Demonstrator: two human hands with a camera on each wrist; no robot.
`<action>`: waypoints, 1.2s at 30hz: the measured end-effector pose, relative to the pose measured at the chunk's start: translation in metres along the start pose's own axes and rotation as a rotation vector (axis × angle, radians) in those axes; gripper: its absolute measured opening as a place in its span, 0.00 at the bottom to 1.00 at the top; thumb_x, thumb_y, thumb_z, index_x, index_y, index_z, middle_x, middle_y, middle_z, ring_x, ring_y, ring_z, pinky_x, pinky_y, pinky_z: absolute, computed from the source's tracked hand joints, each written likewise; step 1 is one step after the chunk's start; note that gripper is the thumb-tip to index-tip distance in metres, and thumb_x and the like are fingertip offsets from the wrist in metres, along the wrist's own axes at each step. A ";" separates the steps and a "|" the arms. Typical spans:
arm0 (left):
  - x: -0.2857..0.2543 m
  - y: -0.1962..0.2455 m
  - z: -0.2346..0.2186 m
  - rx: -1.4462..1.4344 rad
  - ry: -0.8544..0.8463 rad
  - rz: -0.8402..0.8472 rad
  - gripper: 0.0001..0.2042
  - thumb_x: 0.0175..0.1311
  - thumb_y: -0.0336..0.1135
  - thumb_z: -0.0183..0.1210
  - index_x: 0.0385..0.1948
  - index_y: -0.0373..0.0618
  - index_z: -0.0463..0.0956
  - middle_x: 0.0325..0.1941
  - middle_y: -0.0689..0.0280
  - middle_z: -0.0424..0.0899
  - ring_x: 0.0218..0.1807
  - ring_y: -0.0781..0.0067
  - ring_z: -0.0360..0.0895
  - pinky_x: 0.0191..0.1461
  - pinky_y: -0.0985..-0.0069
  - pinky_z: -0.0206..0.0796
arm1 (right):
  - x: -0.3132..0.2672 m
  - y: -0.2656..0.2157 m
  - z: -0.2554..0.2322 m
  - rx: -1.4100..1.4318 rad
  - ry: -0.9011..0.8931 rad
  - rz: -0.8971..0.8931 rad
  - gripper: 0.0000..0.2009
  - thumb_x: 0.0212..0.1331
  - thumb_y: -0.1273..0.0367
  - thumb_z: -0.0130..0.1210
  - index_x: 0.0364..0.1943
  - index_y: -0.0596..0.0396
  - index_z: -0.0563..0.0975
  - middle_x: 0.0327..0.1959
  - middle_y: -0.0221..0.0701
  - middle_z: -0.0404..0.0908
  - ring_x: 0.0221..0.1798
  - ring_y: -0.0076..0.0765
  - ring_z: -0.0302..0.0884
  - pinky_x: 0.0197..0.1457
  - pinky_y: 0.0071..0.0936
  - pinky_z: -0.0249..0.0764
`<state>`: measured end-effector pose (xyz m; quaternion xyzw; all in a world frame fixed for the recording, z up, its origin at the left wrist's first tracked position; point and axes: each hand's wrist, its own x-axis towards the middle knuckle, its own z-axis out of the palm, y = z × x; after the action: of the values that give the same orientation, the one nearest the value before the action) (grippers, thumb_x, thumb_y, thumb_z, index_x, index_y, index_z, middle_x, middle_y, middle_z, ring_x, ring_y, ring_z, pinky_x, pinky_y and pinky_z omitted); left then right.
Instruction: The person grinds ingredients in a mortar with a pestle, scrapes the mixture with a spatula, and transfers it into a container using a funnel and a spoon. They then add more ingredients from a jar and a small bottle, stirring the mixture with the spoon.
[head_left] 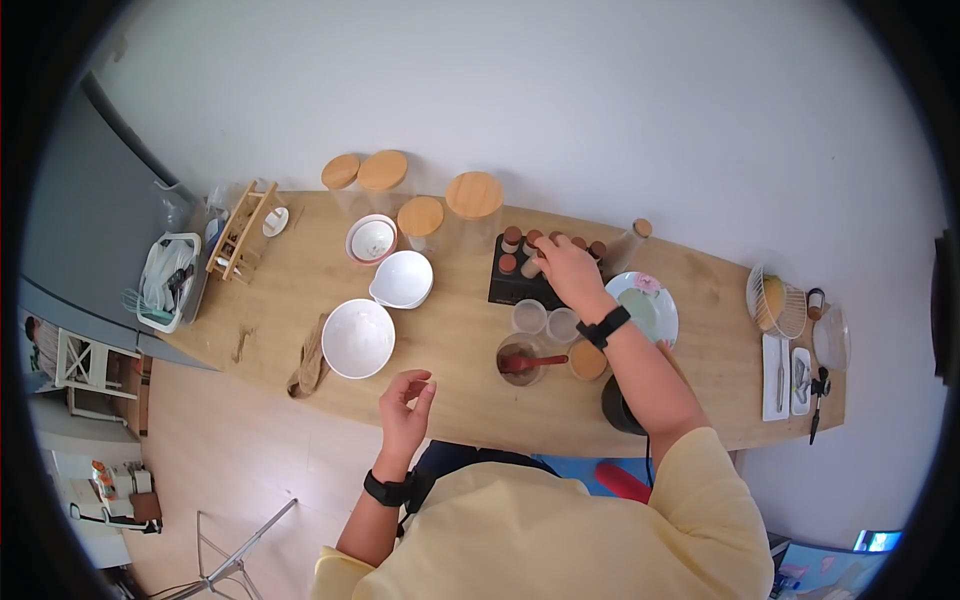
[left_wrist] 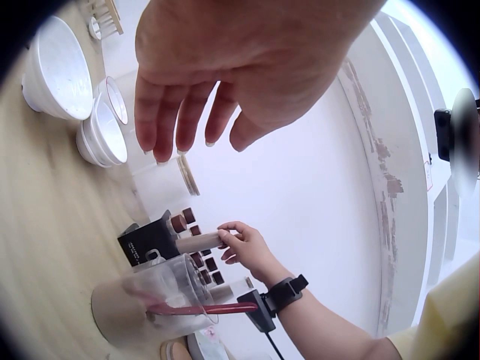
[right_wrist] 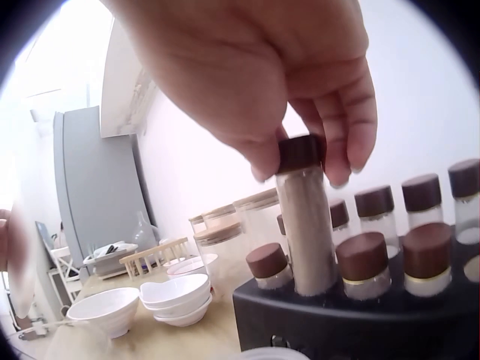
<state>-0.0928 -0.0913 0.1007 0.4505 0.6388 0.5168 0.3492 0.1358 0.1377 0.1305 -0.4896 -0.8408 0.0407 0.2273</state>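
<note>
My right hand (head_left: 570, 272) pinches the dark brown cap of a spice jar (right_wrist: 306, 225) filled with pale brown powder. The jar stands upright and taller than its neighbours, its lower end right at the slot of the black spice rack (right_wrist: 262, 307). Other jars with brown caps (right_wrist: 362, 255) sit low in the rack around it. Over the front edge of the table hangs my left hand (head_left: 405, 408), fingers loosely bent and holding nothing. A clear cup with a red spoon (head_left: 540, 361) stands between the hands, in front of the rack.
White bowls (head_left: 358, 338) and a cloth (head_left: 310, 362) lie left of centre. Wooden-lidded canisters (head_left: 474, 196) line the back. Two small clear cups (head_left: 529, 317) stand before the rack, with a floral plate (head_left: 668, 312) to its right. A wire basket (head_left: 790, 305) is far right.
</note>
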 end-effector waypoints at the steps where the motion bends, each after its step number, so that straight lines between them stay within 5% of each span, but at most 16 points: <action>1: 0.000 0.001 0.000 -0.016 0.005 0.000 0.07 0.58 0.28 0.58 0.36 0.38 0.75 0.32 0.67 0.79 0.34 0.81 0.75 0.41 0.83 0.67 | 0.006 0.001 0.001 -0.014 -0.110 -0.048 0.09 0.53 0.66 0.55 0.37 0.54 0.72 0.32 0.38 0.75 0.36 0.47 0.76 0.35 0.39 0.74; 6: 0.002 0.003 0.000 0.011 -0.022 -0.013 0.07 0.57 0.27 0.59 0.36 0.37 0.75 0.32 0.65 0.80 0.34 0.79 0.77 0.41 0.82 0.69 | 0.012 0.011 0.029 -0.021 -0.341 -0.116 0.09 0.49 0.70 0.57 0.33 0.56 0.72 0.31 0.40 0.75 0.37 0.48 0.76 0.37 0.41 0.73; 13: 0.001 -0.003 -0.008 0.042 -0.067 -0.065 0.06 0.58 0.26 0.58 0.36 0.37 0.75 0.33 0.66 0.80 0.36 0.80 0.77 0.43 0.82 0.69 | 0.006 0.009 0.029 -0.008 -0.300 -0.073 0.08 0.49 0.72 0.56 0.33 0.55 0.72 0.35 0.38 0.75 0.39 0.47 0.76 0.37 0.40 0.73; 16: 0.003 -0.004 -0.011 0.055 -0.050 -0.067 0.07 0.58 0.26 0.58 0.36 0.37 0.75 0.33 0.67 0.80 0.36 0.80 0.77 0.43 0.82 0.69 | -0.003 -0.005 0.006 0.069 -0.250 -0.046 0.19 0.44 0.70 0.61 0.45 0.51 0.73 0.41 0.34 0.74 0.42 0.44 0.75 0.42 0.38 0.73; 19: 0.006 -0.006 -0.013 0.061 -0.057 -0.082 0.07 0.58 0.27 0.58 0.36 0.37 0.75 0.33 0.66 0.80 0.35 0.80 0.77 0.43 0.82 0.69 | -0.023 0.006 0.015 0.038 -0.572 -0.180 0.26 0.37 0.75 0.62 0.49 0.49 0.72 0.44 0.32 0.72 0.45 0.43 0.74 0.44 0.36 0.73; 22: 0.009 -0.003 -0.008 0.069 -0.080 -0.076 0.07 0.58 0.27 0.58 0.36 0.37 0.76 0.33 0.66 0.81 0.35 0.79 0.77 0.43 0.81 0.69 | -0.040 0.011 0.036 -0.015 -0.527 -0.321 0.22 0.42 0.78 0.55 0.47 0.48 0.74 0.41 0.34 0.72 0.42 0.42 0.75 0.42 0.34 0.74; 27: 0.011 0.005 -0.002 0.099 -0.109 -0.055 0.07 0.58 0.28 0.58 0.36 0.37 0.76 0.33 0.65 0.81 0.36 0.79 0.78 0.43 0.80 0.70 | -0.047 0.008 0.047 -0.064 -0.582 -0.304 0.23 0.41 0.75 0.58 0.48 0.48 0.73 0.42 0.33 0.72 0.45 0.41 0.74 0.45 0.35 0.74; 32: 0.012 0.006 0.000 0.092 -0.124 -0.014 0.07 0.58 0.27 0.59 0.37 0.36 0.76 0.33 0.66 0.81 0.36 0.77 0.78 0.44 0.80 0.70 | -0.032 0.004 -0.020 0.387 -0.267 -0.018 0.28 0.37 0.66 0.65 0.49 0.50 0.73 0.45 0.36 0.73 0.47 0.41 0.73 0.47 0.34 0.72; 35: 0.014 0.015 0.009 0.103 -0.180 0.005 0.19 0.50 0.29 0.65 0.45 0.38 0.72 0.41 0.60 0.79 0.41 0.70 0.78 0.47 0.76 0.70 | -0.035 -0.014 -0.070 0.638 -0.207 0.179 0.27 0.39 0.63 0.67 0.48 0.53 0.74 0.36 0.32 0.78 0.39 0.31 0.76 0.42 0.27 0.72; 36: 0.015 0.025 0.017 0.133 -0.154 0.141 0.26 0.47 0.30 0.67 0.50 0.39 0.67 0.47 0.58 0.76 0.47 0.68 0.76 0.50 0.73 0.69 | -0.041 -0.019 -0.076 0.783 -0.213 0.269 0.26 0.40 0.62 0.67 0.47 0.54 0.74 0.32 0.30 0.79 0.36 0.27 0.76 0.40 0.25 0.72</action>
<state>-0.0767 -0.0699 0.1215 0.5546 0.6097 0.4607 0.3294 0.1694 0.0816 0.1902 -0.4647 -0.7093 0.4367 0.3004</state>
